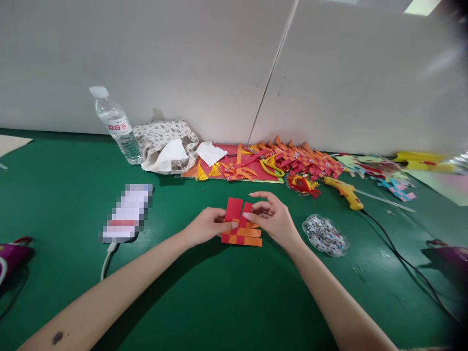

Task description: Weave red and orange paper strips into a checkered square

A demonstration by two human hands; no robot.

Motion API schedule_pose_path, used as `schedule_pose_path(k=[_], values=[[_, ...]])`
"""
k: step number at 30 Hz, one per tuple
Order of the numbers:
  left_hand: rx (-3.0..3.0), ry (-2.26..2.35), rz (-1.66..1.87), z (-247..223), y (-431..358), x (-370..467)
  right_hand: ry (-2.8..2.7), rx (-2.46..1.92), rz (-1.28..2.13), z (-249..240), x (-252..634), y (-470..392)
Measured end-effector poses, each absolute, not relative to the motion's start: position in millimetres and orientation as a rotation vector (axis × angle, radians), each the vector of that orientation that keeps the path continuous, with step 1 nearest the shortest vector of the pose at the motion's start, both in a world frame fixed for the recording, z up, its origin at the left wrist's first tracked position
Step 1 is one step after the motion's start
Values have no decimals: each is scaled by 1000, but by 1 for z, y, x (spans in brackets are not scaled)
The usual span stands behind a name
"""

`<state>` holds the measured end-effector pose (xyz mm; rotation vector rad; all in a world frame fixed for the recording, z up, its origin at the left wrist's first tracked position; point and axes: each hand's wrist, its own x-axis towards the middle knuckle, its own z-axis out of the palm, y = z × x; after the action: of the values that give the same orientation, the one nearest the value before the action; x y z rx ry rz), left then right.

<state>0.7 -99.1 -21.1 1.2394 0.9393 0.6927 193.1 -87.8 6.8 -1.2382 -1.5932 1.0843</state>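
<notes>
Red-and-orange woven paper (240, 234) between two hands, over the green table (197, 297).
Checkered near the person, its long axis follows the red strips, pointing away and slightly right; loose orange ends point right. The left hand (208, 226) pinches its left side; the right hand (272, 217) closes thumb and fingers on a red strip.

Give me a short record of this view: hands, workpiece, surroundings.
Left hand: holding the woven paper by its left side
Right hand: thumb on a red strip
Workpiece: red and orange, orange strip ends jutting out at right
To the right: yellow glue gun, clear dish of small pieces
To the left: phone, water bottle
</notes>
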Motion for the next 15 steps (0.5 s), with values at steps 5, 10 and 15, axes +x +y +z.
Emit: schedule_pose_path(k=[5, 10, 15], values=[[1253, 919, 691, -21, -100, 1, -1582, -1220, 1105, 7, 190, -90], [1284, 941, 718, -20, -102, 2, -1582, -1214, 1107, 3, 188, -91], [1293, 979, 734, -24, -101, 2, -1615, -1212, 1164, 1, 187, -92]])
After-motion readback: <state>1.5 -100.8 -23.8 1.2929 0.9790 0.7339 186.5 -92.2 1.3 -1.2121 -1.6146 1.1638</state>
